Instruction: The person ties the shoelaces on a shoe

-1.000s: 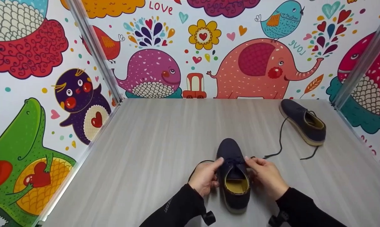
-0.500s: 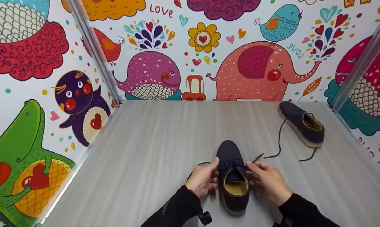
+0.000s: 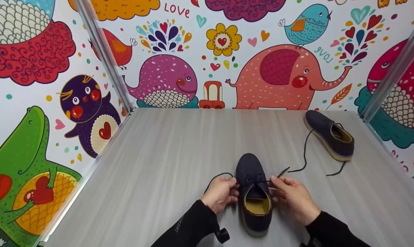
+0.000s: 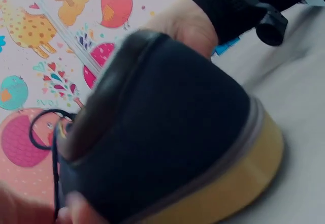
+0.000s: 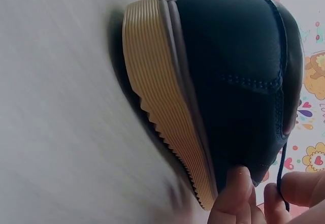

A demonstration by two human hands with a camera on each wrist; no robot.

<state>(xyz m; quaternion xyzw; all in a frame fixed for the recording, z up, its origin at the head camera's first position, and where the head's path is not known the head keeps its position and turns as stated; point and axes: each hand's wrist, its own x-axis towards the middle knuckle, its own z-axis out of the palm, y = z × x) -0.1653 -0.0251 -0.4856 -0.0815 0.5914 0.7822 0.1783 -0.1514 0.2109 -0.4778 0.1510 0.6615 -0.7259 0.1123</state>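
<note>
A dark navy lace-up shoe (image 3: 250, 166) stands on the grey board, toe pointing away from me. My right hand (image 3: 294, 197) pinches one shoelace (image 3: 283, 172) between thumb and forefinger on the shoe's right, with the lace end sticking out beyond the fingers. The lace runs taut across the shoe's opening. On the other side, my left hand (image 3: 220, 193) pinches the other shoelace (image 4: 56, 173), which arcs out beside the hand. In the right wrist view, other fingertips (image 5: 237, 181) of the right hand touch the shoe's side. The yellow insole shows inside.
A matching shoe (image 3: 327, 133) lies at the back right, its laces (image 3: 306, 154) trailing loose over the board (image 3: 179, 144). Walls printed with cartoon animals (image 3: 275, 79) border the board at the back and sides, joined by metal corner posts (image 3: 105, 58).
The right hand has drawn its lace outward to the right, exposing more of it. The left thumb has slid off the shoe's upper toward the lace at its edge.
</note>
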